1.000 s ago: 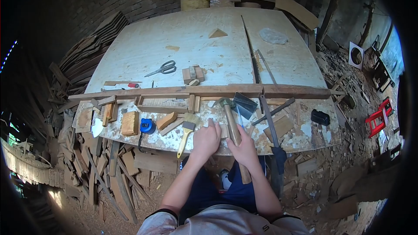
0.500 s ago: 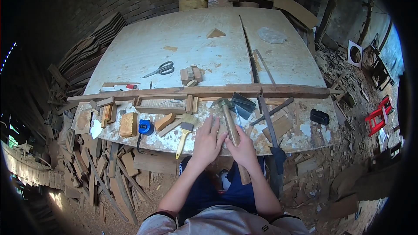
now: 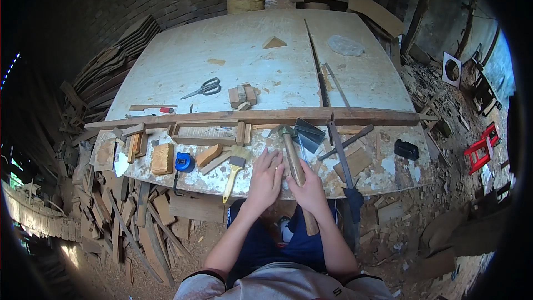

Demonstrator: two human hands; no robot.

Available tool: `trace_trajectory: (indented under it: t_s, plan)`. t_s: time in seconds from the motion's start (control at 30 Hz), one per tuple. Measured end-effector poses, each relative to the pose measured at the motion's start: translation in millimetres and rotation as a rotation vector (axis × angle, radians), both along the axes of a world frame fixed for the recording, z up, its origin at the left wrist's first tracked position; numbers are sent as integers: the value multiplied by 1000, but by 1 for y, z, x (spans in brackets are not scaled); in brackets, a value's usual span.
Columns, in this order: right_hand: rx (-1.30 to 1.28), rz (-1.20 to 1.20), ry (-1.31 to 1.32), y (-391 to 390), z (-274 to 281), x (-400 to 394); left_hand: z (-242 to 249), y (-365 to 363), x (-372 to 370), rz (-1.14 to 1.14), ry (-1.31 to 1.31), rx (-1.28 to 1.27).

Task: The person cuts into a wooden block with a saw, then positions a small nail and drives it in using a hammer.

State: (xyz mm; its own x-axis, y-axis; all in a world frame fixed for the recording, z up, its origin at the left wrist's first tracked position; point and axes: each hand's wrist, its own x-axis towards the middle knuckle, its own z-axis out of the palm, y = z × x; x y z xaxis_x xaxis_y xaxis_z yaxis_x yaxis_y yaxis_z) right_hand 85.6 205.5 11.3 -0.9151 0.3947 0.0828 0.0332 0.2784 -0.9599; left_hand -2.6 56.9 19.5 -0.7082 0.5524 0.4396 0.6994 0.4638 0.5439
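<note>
My right hand point(image 3: 308, 191) is wrapped round the wooden handle of a hammer point(image 3: 294, 158). The hammer's metal head points away from me over the near work surface, and the handle's end hangs past the front edge above my lap. Just left of the handle, my left hand point(image 3: 266, 183) is palm down with its fingers stretched forward, holding nothing. A paintbrush point(image 3: 235, 170) with a yellow handle lies to the left of that hand. Beyond the hammer's head, to the right, are a dark flat blade point(image 3: 310, 134) and a long metal bar point(image 3: 340, 155).
A long wooden beam point(image 3: 255, 118) crosses the worktable point(image 3: 189, 55). Scissors point(image 3: 206, 87) lie behind it. On the near strip sit a blue tape measure point(image 3: 184, 161), wood blocks point(image 3: 162, 159) and a black object point(image 3: 407, 149). Scrap wood point(image 3: 150, 239) covers the floor at left.
The hammer's head has turned slightly in my right hand, its claw showing less to the left. My left hand's fingers have shifted a little. The tools on the table stay put.
</note>
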Motion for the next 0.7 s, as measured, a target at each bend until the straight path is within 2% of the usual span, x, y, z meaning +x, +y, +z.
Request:
trace_trajectory:
  t_s: [0.23, 0.33, 0.57, 0.7]
  plan:
    - [27, -1, -13, 2, 4, 2, 16, 1, 4, -50, -154, 296]
    - [1, -9, -13, 1, 1, 1, 10, -8, -4, -5, -263, 339]
    - [-2, -12, -81, 0, 11, 3, 17, -20, -22, 89, -219, 288]
    - [24, -19, -99, 1, 8, 4, 14, -21, -23, 68, -222, 333]
